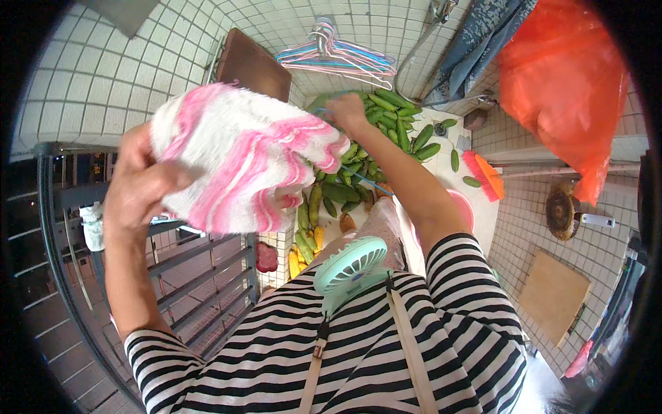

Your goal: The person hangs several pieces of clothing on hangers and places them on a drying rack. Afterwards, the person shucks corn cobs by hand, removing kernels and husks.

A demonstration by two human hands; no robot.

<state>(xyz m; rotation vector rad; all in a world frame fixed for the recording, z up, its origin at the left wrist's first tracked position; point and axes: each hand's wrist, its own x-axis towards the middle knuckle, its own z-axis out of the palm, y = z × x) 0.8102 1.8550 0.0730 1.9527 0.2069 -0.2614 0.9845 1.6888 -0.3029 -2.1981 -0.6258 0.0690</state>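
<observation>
My left hand (147, 178) grips the left edge of a pink and white fluffy towel (243, 150), which spreads across the upper left of the view. My right hand (345, 111) is closed near a thin blue clothes hanger (364, 181) whose line runs beneath my forearm; the hold is partly hidden by blur. Behind and below both hands lies a heap of green cucumbers or similar gourds (401, 132) on the pale floor, partly covered by the towel. A mint-green portable fan (351, 264) hangs on straps at my chest.
Several hangers (336, 57) hang on the tiled wall. A red plastic bag (563, 88) hangs at upper right, above an orange brush (486, 176). A pink basin (460, 207) stands beside my right arm. Metal railing (201, 279) runs along the left, near yellow vegetables (297, 259).
</observation>
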